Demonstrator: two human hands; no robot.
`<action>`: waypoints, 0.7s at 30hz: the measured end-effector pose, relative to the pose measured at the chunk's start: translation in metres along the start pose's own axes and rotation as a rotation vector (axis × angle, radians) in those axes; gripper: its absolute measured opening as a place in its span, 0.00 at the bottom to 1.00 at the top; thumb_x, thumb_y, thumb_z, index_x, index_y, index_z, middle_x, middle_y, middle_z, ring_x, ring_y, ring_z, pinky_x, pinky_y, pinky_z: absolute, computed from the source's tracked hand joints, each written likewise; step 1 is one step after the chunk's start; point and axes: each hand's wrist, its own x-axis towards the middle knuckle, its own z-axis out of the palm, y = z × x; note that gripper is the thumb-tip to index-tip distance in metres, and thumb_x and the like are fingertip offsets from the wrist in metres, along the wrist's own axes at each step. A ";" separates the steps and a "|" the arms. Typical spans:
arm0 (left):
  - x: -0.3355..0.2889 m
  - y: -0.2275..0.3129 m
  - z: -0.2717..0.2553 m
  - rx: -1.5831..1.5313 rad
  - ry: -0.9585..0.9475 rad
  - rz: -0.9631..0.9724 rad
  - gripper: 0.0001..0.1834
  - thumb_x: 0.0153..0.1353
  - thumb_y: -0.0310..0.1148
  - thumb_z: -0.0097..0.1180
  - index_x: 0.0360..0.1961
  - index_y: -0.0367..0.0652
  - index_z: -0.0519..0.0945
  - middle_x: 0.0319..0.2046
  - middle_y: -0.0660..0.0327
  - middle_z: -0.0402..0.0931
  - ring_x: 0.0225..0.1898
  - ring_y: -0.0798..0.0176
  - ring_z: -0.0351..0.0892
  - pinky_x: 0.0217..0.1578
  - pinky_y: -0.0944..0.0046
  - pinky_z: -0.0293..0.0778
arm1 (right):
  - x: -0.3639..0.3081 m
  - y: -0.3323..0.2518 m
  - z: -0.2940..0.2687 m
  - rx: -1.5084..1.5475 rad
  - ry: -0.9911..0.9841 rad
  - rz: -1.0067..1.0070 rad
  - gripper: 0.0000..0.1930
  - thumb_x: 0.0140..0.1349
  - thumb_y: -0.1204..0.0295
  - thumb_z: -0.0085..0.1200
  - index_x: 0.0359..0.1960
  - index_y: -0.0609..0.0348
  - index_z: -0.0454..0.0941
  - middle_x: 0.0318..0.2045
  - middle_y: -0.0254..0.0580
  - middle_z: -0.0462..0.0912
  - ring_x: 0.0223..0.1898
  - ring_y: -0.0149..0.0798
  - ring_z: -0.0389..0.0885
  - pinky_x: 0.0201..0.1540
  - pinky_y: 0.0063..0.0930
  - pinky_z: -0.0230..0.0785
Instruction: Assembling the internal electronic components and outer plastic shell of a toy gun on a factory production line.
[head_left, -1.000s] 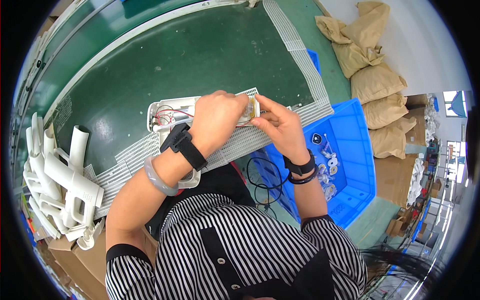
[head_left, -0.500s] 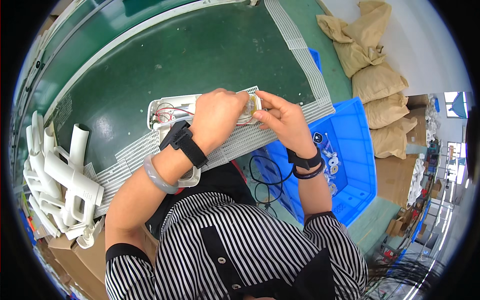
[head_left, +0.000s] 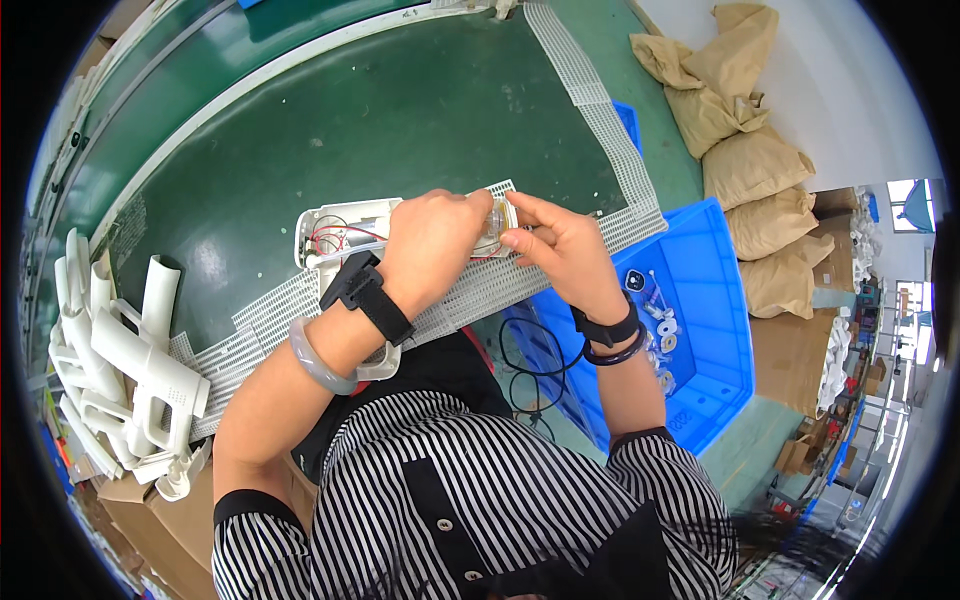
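On the near edge of the green bench lies a white plastic housing half (head_left: 378, 212), its open side up, with thin red and black wires (head_left: 325, 236) at its left end. My left hand (head_left: 438, 240) arches over the housing's middle, fingers bent down at a clear, yellowish round part (head_left: 496, 222) in the right end. From the right, my right hand (head_left: 563, 248) pinches that same end between thumb and forefinger. The left fingertips are partly hidden behind the back of the hand. The housing's handle (head_left: 380, 364) shows below my left wrist.
White plastic housings (head_left: 135, 360) are piled on the left above a cardboard box (head_left: 165, 525). A blue bin (head_left: 715, 340) with small white parts stands at right, near a black cable (head_left: 530, 370). Brown sacks (head_left: 755, 170) are stacked beyond. White perforated strips (head_left: 270, 320) edge the bench.
Both hands stay at the right end of the housing, with small finger shifts. My right fingers curl in a little more. The view has shifted slightly.
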 end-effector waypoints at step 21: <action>0.000 0.002 0.001 0.095 0.059 0.093 0.04 0.57 0.30 0.60 0.29 0.42 0.78 0.23 0.57 0.80 0.29 0.50 0.82 0.29 0.52 0.77 | -0.009 0.021 0.015 -0.193 0.139 -0.205 0.29 0.59 0.71 0.68 0.63 0.64 0.74 0.38 0.49 0.86 0.36 0.40 0.88 0.39 0.27 0.78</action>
